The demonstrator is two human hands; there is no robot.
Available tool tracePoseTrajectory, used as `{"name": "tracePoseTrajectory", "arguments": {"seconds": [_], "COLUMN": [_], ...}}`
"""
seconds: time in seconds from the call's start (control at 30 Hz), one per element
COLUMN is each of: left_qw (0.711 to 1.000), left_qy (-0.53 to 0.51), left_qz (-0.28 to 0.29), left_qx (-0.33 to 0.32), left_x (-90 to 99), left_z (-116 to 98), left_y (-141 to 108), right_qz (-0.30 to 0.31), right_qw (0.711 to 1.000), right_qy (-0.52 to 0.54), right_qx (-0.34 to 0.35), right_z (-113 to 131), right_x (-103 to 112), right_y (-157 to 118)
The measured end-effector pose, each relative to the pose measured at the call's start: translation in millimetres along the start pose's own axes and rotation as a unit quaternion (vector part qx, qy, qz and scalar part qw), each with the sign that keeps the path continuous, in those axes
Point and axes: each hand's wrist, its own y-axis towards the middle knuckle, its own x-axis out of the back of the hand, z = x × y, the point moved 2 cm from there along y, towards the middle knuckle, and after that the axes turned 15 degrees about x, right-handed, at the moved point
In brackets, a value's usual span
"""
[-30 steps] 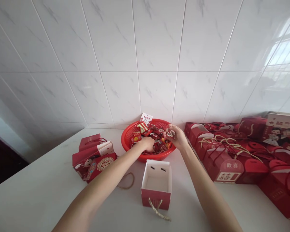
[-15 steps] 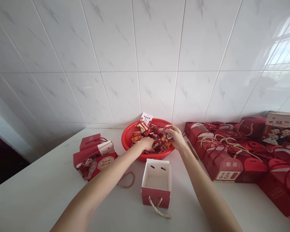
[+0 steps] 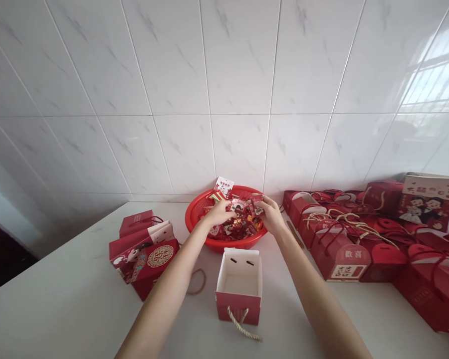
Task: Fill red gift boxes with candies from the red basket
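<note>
A red plastic basket [image 3: 194,219] against the wall holds many small wrapped candies [image 3: 243,227]. Over its left half is my left hand [image 3: 217,213], fingers apart at the candies with nothing plainly gripped. At the basket's right side my right hand [image 3: 271,215] pinches a red candy packet [image 3: 257,204] with white print. In front of the basket stands a red gift box [image 3: 238,306], its white inside facing up and no contents visible. A pale twisted rope handle [image 3: 243,329] hangs from its near side.
Several red gift boxes [image 3: 338,254] with cord handles crowd the right side. An illustrated carton [image 3: 421,202] stands behind them. More red boxes [image 3: 157,259] are at left, near a loop of cord [image 3: 197,281]. A tiled wall [image 3: 239,144] bounds the white table [image 3: 67,279].
My left hand has lifted out of the candies and moved up and left, its fingers spreading. The right hand stays near the basket's right rim with the packet. The view has shifted slightly.
</note>
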Motion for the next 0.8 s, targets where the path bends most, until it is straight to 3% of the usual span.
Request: {"name": "tracePoseTrajectory", "arguments": {"seconds": [0.2, 0.33, 0.8], "left_qw": [0.987, 0.977, 0.964], "left_qy": [-0.153, -0.21, -0.251], "left_qz": [-0.043, -0.041, -0.086], "left_qx": [-0.011, -0.022, -0.013], "left_x": [6.4, 8.2, 9.3], "left_z": [2.8, 3.6, 4.6], "left_y": [0.9, 1.1, 1.2], "right_qz": [0.001, -0.001, 0.023], "right_qw": [1.0, 1.0, 0.998], "right_qy": [-0.007, -0.013, -0.063], "right_qx": [0.002, 0.0, 0.011], "right_z": [-0.5, -1.0, -1.1], "right_x": [0.8, 1.2, -1.3], "right_y": [-0.4, 0.2, -1.2]}}
